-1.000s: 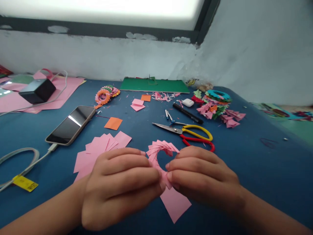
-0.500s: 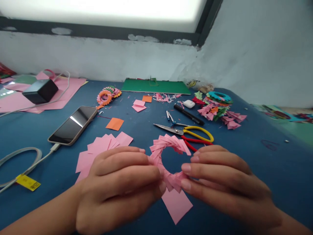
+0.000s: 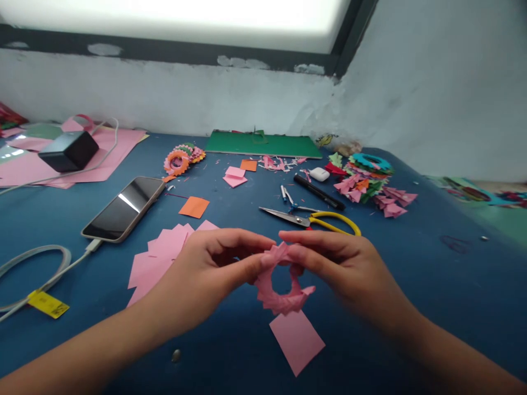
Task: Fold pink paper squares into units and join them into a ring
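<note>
A ring of folded pink paper (image 3: 282, 303) hangs between my hands, with a gap on its right side. My left hand (image 3: 222, 269) pinches its upper left between thumb and fingers. The upper right of the ring is in the grip of my right hand (image 3: 341, 263); the fingertips of both hands nearly meet at the top. Below the ring lies a loose pink square (image 3: 297, 343) on the blue table. More pink squares (image 3: 158, 255) are fanned out beside my left hand, partly hidden by it.
Scissors (image 3: 304, 219), a black pen (image 3: 319, 192) and a white case (image 3: 319, 174) lie behind my hands. Folded paper pieces (image 3: 364, 178) pile up at the right. A phone (image 3: 125, 208) with a cable is at the left, a green board (image 3: 263, 145) at the back.
Both hands have moved from the ring's lower sides up to its top edge. The ring has tilted, and its gap now faces right. The loose squares and tools stay in place.
</note>
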`<state>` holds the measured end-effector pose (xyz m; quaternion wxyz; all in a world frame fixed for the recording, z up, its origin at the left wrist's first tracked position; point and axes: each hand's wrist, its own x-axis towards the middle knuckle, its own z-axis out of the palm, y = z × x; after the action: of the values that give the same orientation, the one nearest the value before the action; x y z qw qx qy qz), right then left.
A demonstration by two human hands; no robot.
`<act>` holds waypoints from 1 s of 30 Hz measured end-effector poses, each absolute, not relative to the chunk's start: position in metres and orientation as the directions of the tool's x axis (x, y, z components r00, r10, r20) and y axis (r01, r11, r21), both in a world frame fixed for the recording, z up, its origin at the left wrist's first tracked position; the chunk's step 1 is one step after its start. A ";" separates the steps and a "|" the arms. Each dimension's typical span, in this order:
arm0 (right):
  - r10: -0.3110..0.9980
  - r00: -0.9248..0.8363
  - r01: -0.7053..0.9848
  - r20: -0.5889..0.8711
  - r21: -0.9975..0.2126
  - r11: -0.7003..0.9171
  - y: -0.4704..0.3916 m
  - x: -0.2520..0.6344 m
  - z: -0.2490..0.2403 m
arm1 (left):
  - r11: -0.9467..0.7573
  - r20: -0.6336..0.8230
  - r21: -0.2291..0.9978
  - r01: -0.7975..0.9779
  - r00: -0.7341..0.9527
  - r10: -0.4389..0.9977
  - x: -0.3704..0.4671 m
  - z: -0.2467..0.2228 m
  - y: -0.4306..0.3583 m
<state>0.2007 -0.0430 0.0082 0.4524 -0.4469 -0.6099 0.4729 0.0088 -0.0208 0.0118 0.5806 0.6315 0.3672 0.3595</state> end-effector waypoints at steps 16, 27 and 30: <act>0.965 -0.260 0.130 -0.033 -0.992 0.001 -0.040 0.196 -0.001 | -0.050 -0.077 0.968 0.246 0.481 0.873 0.006 0.008 -0.019; 0.968 -0.101 0.659 0.230 -0.713 0.238 -0.004 0.223 -0.013 | -0.098 -0.230 0.847 0.523 0.527 0.818 0.001 -0.001 -0.005; 0.969 -0.081 0.720 0.234 -0.659 0.219 0.005 0.231 -0.016 | -0.094 -0.232 0.844 0.528 0.517 0.824 -0.002 -0.001 0.001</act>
<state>0.2313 0.0054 -0.0158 0.3255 -0.5947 -0.7098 0.1914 -0.0023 0.0007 -0.0012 0.4844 0.7239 0.4670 0.1525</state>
